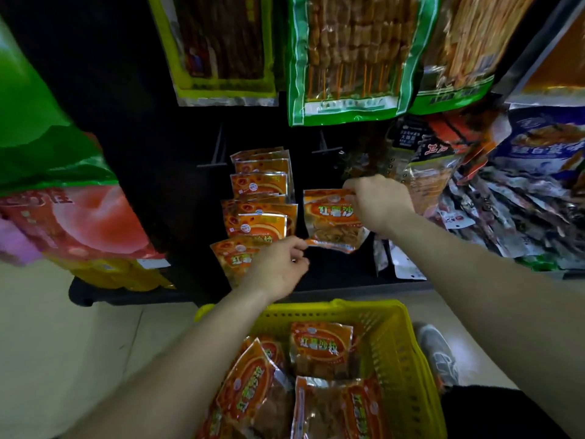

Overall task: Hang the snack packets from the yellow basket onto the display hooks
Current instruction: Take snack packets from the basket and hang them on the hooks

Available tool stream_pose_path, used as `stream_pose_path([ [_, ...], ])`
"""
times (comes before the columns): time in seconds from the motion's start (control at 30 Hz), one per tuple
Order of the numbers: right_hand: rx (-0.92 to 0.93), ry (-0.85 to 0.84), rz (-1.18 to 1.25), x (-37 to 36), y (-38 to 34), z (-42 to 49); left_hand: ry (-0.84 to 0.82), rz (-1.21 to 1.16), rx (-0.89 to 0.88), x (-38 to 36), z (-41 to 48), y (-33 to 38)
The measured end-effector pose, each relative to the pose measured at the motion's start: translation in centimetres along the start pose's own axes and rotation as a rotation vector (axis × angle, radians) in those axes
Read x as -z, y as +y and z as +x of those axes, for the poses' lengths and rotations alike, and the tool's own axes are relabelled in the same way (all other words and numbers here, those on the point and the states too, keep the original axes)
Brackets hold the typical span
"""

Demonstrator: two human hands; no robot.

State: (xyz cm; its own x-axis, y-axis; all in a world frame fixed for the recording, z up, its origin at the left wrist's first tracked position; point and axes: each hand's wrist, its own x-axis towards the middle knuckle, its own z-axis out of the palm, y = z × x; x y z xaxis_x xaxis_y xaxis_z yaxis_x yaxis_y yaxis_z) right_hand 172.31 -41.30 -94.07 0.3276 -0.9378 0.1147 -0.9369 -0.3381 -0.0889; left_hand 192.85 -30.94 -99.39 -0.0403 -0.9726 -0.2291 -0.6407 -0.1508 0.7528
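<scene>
The black display rack [152, 153] fills the upper part of the view, its base rail running just behind the far rim of the yellow basket [395, 343]. Along the rack's top edge hang large bags, among them a green-bordered bag of skewers [348, 58]. A big green and pink bag [47, 185] crowds the left edge, and a loose heap of grey and blue packets [522, 210] crowds the right.

Orange snack packets [321, 350] lie in the basket, printed with red Chinese characters. More of them hang in a column [259, 185] mid-rack. A bare hook [218, 153] juts out to their left and another hook [324, 147] to their right.

Below that second hook the right hand [380, 204] pinches the top edge of one orange packet [329, 223], which reads 红薯沙 before the hand covers the rest. The left hand [278, 270] has curled fingers at this packet's lower left corner; whether it grips is unclear.

A grey shoe [438, 353] stands beside the basket's right wall.
</scene>
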Motion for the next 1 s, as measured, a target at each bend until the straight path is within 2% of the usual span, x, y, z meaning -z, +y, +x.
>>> stream_pose_path([
  [0.13, -0.061, 0.009, -0.017, -3.9, 1.1, 6.2, -0.024, 0.012, -0.038, -5.4, 6.8, -0.5],
  [0.27, -0.082, -0.004, -0.027, -7.1, 1.6, 11.5, 0.007, 0.028, 0.034, -9.3, 13.0, -1.4],
  [0.43, -0.021, 0.047, -0.056, -10.2, 2.1, 15.7, 0.034, -0.046, 0.173, -11.1, 19.3, -3.2],
  [0.57, -0.01, 0.028, -0.064, -11.9, 2.7, 18.4, 0.031, -0.076, 0.176, -11.2, 22.2, -4.6],
  [0.77, -0.022, 0.11, -0.094, -13.0, 2.8, 18.7, 0.059, -0.121, 0.187, -11.5, 23.5, -5.3],
  [1.0, -0.002, 0.169, 0.144, -11.2, 2.8, 14.8, -0.011, -0.095, 0.201, -12.1, 24.5, -4.2],
])
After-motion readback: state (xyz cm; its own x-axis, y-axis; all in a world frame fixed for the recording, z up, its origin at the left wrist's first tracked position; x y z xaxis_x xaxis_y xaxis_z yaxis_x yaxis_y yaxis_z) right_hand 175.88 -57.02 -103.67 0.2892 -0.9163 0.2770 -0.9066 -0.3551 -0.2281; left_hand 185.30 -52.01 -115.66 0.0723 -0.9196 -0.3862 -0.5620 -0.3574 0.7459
